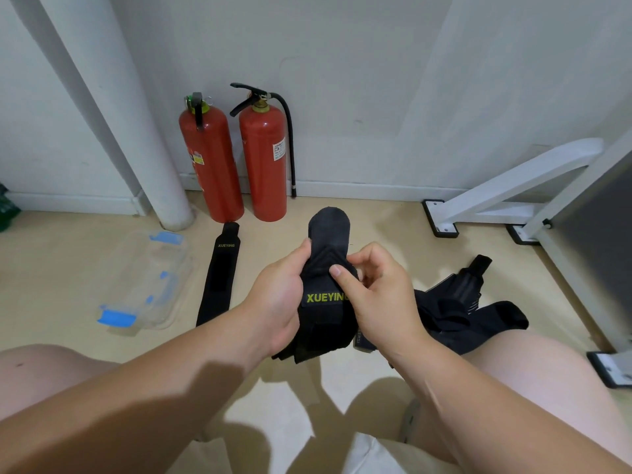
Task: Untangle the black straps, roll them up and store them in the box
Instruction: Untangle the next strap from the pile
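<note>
I see the beige floor [68, 268] carrying a clear plastic box with blue clips [147, 289] at left and a tangled heap of black straps [458, 302] at right; a flat black strap [219, 278] lies just beside the box. Above the floor, the left hand [280, 295] has its fingers curled round a black strap lettered XUEYING [325, 316]; the right hand [379, 289] pinches its upper part.

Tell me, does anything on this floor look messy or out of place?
A tangled heap of black straps lies on the floor by the right knee, folded over one another. Another black strap lies flat and unrolled beside the clear plastic box with blue clips. The left hand and right hand grip a black lettered strap.
</note>
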